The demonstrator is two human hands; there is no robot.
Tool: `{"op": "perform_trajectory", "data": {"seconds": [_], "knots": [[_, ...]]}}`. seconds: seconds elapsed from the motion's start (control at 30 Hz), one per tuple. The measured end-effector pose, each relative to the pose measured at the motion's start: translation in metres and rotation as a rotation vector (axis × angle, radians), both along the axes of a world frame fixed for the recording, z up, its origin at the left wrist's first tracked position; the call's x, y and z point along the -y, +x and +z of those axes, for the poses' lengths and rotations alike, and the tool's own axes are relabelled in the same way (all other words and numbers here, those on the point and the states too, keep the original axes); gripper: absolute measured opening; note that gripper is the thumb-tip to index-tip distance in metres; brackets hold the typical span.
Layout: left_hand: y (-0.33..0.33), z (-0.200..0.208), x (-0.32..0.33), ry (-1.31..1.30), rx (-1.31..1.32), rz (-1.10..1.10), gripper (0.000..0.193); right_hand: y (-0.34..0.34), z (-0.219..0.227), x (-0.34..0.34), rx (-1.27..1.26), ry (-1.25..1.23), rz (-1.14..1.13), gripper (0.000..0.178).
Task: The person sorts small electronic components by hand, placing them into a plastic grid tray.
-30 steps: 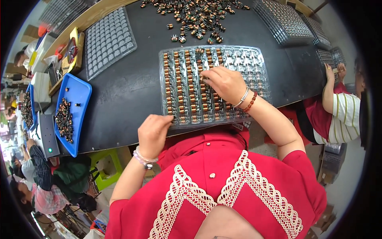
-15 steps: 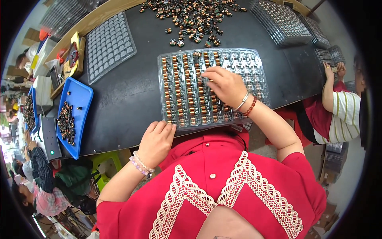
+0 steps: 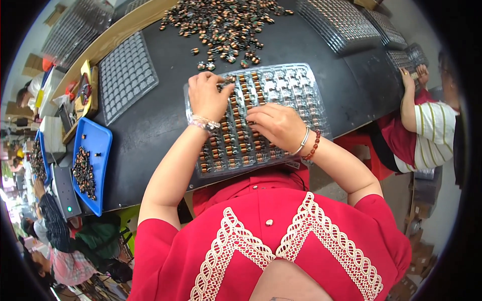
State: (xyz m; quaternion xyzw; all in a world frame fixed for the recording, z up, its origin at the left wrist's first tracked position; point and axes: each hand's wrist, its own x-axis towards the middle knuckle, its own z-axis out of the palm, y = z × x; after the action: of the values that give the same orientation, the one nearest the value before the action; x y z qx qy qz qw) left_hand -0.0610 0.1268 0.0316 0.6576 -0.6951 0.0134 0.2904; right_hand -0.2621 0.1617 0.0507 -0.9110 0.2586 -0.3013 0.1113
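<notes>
A clear plastic tray point(image 3: 293, 93) with rows of pockets lies before me, tilted slightly. Small copper-wound coils point(image 3: 237, 120) fill its left and middle columns, while the right columns show bare pockets. My left hand point(image 3: 208, 100) reaches over the tray's far left part. Its thumb and fingers close around a small dark coil, partly hidden by them. My right hand point(image 3: 277, 126) is bent over the middle columns, its fingertips pinched at a coil in the tray. The fingers cover most of that coil.
A heap of loose coils point(image 3: 221, 30) lies beyond the tray. Another tray point(image 3: 128, 75) rests at the left, near a blue bin point(image 3: 103, 165) holding coils. Stacked trays point(image 3: 341, 25) stand far right. A co-worker's hands point(image 3: 414, 75) are at the right edge.
My left hand has moved from the tray's near left corner to its far left part and closed at a coil. My right hand has shifted slightly nearer, and the tray appears farther left.
</notes>
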Motion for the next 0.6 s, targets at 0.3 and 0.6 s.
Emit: {"op": "perform_trajectory", "data": {"seconds": [0.3,0.6], "knots": [[0.007,0.01,-0.027,0.325,-1.14,-0.128,0.021,-0.03,-0.009,-0.032,0.081,0.214,-0.045,0.014],[0.033,0.028,-0.106,0.68,-1.233,-0.133,0.025,-0.018,-0.018,-0.024,0.022,0.152,-0.149,0.011]]}}
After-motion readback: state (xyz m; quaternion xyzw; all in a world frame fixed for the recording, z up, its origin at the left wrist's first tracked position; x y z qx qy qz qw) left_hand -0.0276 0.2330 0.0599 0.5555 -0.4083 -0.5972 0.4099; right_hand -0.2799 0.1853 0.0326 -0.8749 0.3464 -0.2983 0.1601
